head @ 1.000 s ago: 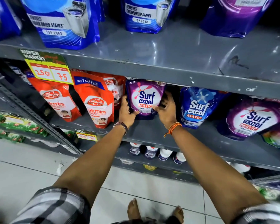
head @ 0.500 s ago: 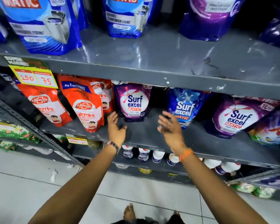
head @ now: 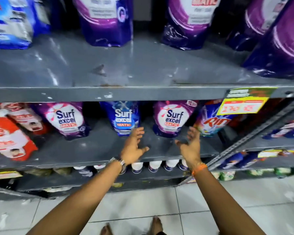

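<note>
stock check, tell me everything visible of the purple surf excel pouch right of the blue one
The glossy purple plastic Surf excel pouch stands upright on the grey metal shelf, top hidden by the shelf above. Its white oval label bears blue lettering, a red band and a pink splash. A blue Surf excel pouch stands left of it, a colourful Rin pouch right. The left hand and right hand hover open either side; neither plainly touches it.

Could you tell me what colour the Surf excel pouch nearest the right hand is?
The pouch is purple with a white label, clearest in the head view.
</note>
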`<state>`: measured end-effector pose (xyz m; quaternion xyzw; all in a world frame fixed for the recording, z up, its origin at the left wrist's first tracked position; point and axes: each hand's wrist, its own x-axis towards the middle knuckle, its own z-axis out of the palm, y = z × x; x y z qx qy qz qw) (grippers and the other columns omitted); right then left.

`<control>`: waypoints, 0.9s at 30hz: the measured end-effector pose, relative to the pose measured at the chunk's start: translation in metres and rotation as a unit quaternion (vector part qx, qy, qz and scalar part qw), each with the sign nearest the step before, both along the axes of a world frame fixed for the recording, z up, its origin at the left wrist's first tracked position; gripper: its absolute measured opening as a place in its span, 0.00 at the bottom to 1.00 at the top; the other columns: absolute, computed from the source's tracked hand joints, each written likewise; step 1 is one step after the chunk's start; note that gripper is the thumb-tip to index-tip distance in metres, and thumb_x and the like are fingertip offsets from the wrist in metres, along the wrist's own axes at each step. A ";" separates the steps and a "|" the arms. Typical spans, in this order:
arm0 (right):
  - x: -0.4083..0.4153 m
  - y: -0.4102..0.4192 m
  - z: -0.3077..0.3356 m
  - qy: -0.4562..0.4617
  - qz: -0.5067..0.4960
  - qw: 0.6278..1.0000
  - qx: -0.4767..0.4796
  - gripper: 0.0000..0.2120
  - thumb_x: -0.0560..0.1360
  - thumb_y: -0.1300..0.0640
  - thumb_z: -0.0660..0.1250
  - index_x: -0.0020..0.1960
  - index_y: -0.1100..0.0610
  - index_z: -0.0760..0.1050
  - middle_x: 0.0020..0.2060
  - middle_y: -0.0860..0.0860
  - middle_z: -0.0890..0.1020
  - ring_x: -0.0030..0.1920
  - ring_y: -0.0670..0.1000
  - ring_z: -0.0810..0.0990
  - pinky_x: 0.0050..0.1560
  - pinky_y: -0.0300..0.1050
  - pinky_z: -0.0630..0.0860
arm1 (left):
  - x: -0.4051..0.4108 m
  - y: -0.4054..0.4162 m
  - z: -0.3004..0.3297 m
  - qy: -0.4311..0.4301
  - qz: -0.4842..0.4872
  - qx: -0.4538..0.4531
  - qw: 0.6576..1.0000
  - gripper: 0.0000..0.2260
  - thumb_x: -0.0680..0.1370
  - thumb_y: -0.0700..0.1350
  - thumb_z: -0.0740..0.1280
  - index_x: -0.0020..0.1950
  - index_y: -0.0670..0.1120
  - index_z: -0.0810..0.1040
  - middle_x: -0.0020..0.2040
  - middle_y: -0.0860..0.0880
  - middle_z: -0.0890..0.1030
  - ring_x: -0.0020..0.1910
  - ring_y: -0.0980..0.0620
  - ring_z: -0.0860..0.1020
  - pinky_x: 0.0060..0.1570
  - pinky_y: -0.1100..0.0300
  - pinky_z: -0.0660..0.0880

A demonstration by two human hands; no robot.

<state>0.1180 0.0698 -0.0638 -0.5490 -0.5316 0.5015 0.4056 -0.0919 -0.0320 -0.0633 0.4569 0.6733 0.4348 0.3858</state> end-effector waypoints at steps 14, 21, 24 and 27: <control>0.067 0.090 0.004 0.033 0.184 0.982 -0.018 0.40 0.68 0.68 0.75 0.75 0.55 0.62 0.70 0.56 0.75 0.71 0.58 0.72 0.70 0.62 0.71 | 0.084 0.120 -0.046 0.111 0.041 0.031 0.993 0.49 0.64 0.43 0.81 0.75 0.49 0.53 0.72 0.43 0.74 0.69 0.43 0.75 0.66 0.43 0.75; 0.077 0.051 -0.001 0.040 0.167 0.985 -0.008 0.33 0.70 0.72 0.73 0.71 0.54 0.67 0.64 0.55 0.80 0.66 0.54 0.78 0.66 0.57 0.76 | 0.106 0.077 -0.041 0.070 0.052 0.050 0.995 0.38 0.67 0.35 0.79 0.71 0.42 0.63 0.62 0.46 0.80 0.59 0.49 0.79 0.61 0.48 0.79; 0.075 0.021 -0.003 0.036 0.159 0.987 -0.007 0.31 0.71 0.71 0.73 0.70 0.56 0.68 0.63 0.54 0.81 0.63 0.49 0.80 0.62 0.48 0.79 | 0.103 0.042 -0.046 0.072 0.050 0.038 0.995 0.36 0.67 0.39 0.80 0.70 0.46 0.64 0.61 0.45 0.81 0.59 0.46 0.80 0.61 0.46 0.78; 0.042 -0.006 -0.003 0.037 0.176 0.984 0.004 0.30 0.71 0.72 0.72 0.69 0.57 0.68 0.60 0.52 0.81 0.59 0.45 0.81 0.59 0.42 0.79 | 0.068 0.006 -0.044 0.098 0.066 0.040 0.992 0.34 0.67 0.44 0.80 0.67 0.45 0.67 0.58 0.45 0.83 0.56 0.49 0.80 0.58 0.49 0.78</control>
